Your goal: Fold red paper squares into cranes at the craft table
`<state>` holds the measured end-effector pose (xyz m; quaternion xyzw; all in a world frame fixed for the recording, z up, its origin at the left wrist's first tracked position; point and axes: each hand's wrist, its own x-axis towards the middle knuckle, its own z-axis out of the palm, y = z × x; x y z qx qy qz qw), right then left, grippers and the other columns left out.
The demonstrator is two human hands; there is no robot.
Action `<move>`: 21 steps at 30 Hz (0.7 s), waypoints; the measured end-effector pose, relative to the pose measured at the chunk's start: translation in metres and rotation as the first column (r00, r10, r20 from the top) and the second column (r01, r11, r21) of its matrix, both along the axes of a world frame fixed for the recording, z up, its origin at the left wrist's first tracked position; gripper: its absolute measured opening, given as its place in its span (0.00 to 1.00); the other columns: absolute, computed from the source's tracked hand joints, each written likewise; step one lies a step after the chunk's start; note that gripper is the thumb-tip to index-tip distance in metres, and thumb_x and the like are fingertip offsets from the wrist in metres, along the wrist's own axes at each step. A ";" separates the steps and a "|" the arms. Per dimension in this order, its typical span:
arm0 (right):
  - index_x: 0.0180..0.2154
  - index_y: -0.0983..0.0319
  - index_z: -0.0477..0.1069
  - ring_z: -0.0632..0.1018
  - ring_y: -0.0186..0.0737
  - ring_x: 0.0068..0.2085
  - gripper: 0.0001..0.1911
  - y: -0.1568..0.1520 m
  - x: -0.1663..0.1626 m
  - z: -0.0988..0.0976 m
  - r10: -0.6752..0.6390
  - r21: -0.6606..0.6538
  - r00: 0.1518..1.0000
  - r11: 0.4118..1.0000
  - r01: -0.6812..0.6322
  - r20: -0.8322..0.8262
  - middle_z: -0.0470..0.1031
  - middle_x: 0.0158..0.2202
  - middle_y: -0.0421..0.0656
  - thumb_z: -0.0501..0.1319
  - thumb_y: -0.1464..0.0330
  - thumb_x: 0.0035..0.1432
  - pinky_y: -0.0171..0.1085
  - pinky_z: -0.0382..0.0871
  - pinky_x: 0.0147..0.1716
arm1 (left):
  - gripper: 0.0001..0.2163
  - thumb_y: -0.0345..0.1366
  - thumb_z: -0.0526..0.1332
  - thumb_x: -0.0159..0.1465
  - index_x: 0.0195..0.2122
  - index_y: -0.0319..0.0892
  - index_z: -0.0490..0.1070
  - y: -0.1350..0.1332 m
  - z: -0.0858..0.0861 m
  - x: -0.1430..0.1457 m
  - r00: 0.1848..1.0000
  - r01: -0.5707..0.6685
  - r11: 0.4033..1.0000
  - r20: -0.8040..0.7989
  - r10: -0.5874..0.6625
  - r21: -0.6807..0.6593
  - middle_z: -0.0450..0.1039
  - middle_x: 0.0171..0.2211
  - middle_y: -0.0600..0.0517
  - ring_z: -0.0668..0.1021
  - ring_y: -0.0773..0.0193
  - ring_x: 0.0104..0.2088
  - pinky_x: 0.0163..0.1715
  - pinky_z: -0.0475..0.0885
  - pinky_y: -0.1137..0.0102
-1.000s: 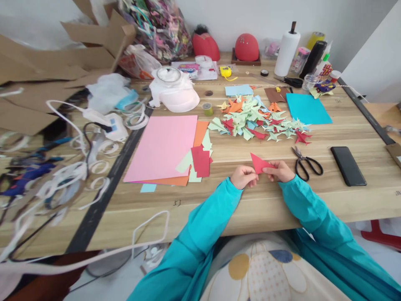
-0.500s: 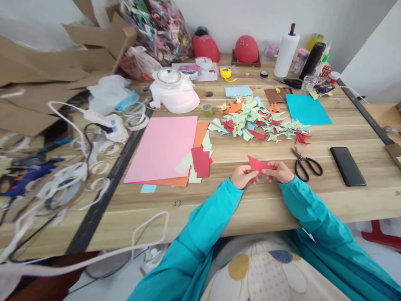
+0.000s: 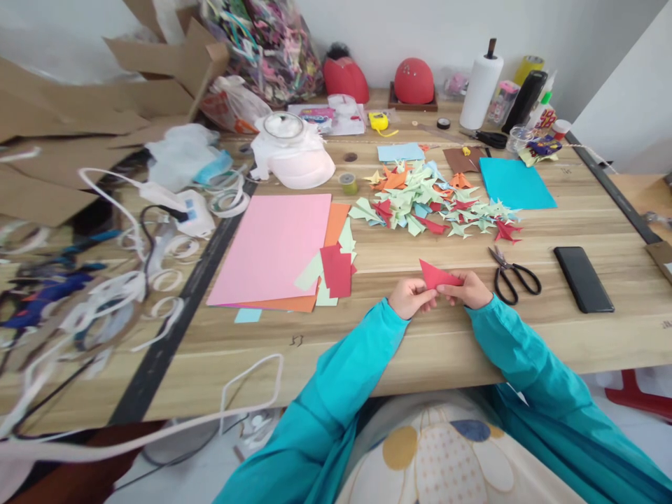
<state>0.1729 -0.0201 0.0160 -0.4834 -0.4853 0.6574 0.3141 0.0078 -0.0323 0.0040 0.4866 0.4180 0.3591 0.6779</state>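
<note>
Between my two hands is a folded red piece of paper (image 3: 435, 274), triangular, one corner pointing up and left. My left hand (image 3: 411, 298) pinches its lower left edge between thumb and fingers. My right hand (image 3: 468, 288) grips the right part, thumb lying across the front of the paper. Some fingers are hidden behind it. Beyond my hands lies a pile of folded paper cranes (image 3: 420, 196) in green, orange, red and blue. Black-handled scissors (image 3: 509, 274) lie just right of my right hand, slightly apart from it. Red paper strips (image 3: 336, 271) rest to my left.
A pink sheet (image 3: 278, 245) tops a paper stack at left. A black phone (image 3: 582, 278) lies at right, a turquoise sheet (image 3: 517, 183) behind. Cables and tape rolls (image 3: 169, 280) clutter the left side. A paper-towel roll (image 3: 480, 91) and yellow tape measure (image 3: 378, 122) stand at the back.
The red paper's upper corner has shifted slightly right and its visible face looks wider. My left hand has moved a little to the right; both hands still hold the paper.
</note>
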 end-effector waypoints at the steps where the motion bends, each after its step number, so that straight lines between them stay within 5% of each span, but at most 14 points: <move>1: 0.19 0.65 0.66 0.65 0.26 0.14 0.19 0.001 0.001 0.000 -0.024 0.002 1.000 1.000 0.024 0.008 0.67 0.13 0.35 0.70 0.60 0.34 0.28 0.57 0.12 | 0.15 0.44 0.66 0.47 0.19 0.34 0.69 0.000 0.001 -0.001 1.000 -0.002 1.000 0.000 0.002 -0.008 0.71 0.16 0.50 0.69 0.72 0.14 0.13 0.64 0.76; 7: 0.14 0.62 0.57 0.59 0.24 0.09 0.24 0.005 0.007 0.003 -0.160 -0.008 0.987 0.987 0.160 -0.001 0.61 0.07 0.33 0.72 0.60 0.30 0.26 0.45 0.08 | 0.15 0.43 0.67 0.45 0.21 0.34 0.70 0.005 0.003 -0.006 1.000 -0.013 0.997 0.006 0.014 -0.076 0.71 0.15 0.50 0.70 0.70 0.13 0.13 0.64 0.74; 21: 0.13 0.64 0.61 0.62 0.25 0.10 0.21 0.006 0.008 0.002 -0.201 0.001 0.974 0.979 0.202 -0.105 0.65 0.09 0.35 0.71 0.59 0.34 0.26 0.50 0.08 | 0.19 0.49 0.66 0.45 0.23 0.34 0.70 0.007 0.001 -0.005 0.979 -0.152 0.983 0.121 0.164 -0.104 0.71 0.16 0.51 0.72 0.67 0.15 0.14 0.67 0.73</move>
